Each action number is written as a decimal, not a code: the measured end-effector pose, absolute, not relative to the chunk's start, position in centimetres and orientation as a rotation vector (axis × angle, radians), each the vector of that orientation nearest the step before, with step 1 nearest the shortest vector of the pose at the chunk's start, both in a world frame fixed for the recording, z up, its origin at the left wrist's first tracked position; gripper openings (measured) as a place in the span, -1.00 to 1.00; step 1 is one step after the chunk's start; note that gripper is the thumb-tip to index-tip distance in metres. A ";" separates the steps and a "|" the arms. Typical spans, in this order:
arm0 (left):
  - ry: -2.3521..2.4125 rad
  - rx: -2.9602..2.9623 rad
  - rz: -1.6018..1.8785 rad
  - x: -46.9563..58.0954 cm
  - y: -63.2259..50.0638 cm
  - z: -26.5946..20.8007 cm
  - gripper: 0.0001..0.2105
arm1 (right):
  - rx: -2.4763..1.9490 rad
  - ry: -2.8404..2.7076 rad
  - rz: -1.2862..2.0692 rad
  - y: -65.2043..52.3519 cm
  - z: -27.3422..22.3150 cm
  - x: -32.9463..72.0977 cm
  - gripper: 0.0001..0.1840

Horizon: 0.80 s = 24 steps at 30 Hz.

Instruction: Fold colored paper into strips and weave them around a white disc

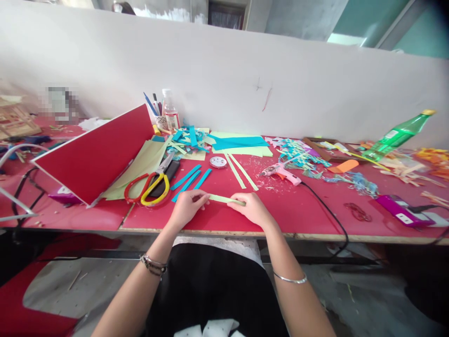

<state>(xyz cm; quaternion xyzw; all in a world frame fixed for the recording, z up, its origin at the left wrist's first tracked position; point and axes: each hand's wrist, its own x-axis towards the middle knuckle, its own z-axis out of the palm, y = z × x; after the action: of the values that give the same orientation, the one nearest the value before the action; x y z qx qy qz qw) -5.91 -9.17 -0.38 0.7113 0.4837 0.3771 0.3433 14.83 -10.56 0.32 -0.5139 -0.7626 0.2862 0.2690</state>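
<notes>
A pale green paper strip stretches between my two hands, low over the front of the red table. My left hand pinches its left end between thumb and fingers. At the other end, my right hand is closed on the strip, which looks folded or doubled there. Several blue paper strips lie just beyond my left hand. Two more light green strips rest beyond my right hand. Scissors with red and yellow handles lie to the left, partly on a dark flat object.
A pink glue gun with a black cord lies to the right, near a purple power strip. A red board leans at left. Paper scraps, a round white disc and a green bottle are farther back.
</notes>
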 end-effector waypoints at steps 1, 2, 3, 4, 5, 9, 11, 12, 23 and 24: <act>1.258 1.840 0.993 -5.9 -9.2 -0.4 -0.72 | -1.387 -2.046 0.779 -10.6 0.3 15.0 -0.67; 1.257 1.831 1.000 -5.9 -9.1 -0.4 -0.72 | -1.389 -2.034 0.786 -10.6 0.3 15.3 -0.67; 1.258 1.823 1.006 -5.9 -9.1 -0.5 -0.72 | -1.391 -2.019 0.792 -10.6 0.3 15.5 -0.68; 1.259 1.817 1.006 -5.9 -9.1 -0.5 -0.73 | -1.394 -2.002 0.798 -10.7 0.3 15.8 -0.69; 1.260 1.813 1.005 -5.9 -9.1 -0.5 -0.73 | -1.398 -1.984 0.804 -10.7 0.3 16.0 -0.69; 1.282 1.810 1.001 -5.9 -9.1 -0.5 -0.74 | -1.429 -1.923 0.833 -11.0 0.2 17.1 -0.71; 1.293 1.808 1.005 -6.0 -9.0 -0.5 -0.73 | -1.459 -1.888 0.838 -11.0 0.2 17.6 -0.71; 1.297 1.808 1.007 -6.0 -9.0 -0.5 -0.73 | -1.475 -1.864 0.851 -11.1 0.2 17.9 -0.71; 1.321 1.816 0.990 -6.0 -8.9 -0.6 -0.72 | -1.382 -1.617 1.081 -11.6 -0.1 19.3 -0.74; 1.321 1.815 0.991 -6.0 -8.9 -0.7 -0.72 | -1.387 -1.612 1.076 -11.6 -0.2 19.3 -0.74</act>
<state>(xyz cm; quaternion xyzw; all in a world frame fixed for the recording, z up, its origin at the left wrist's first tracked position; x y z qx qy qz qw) -6.03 -8.88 -0.67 0.6962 0.5069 0.3802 0.3373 19.28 -11.61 -0.18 -0.5407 -0.6283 0.4194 0.3701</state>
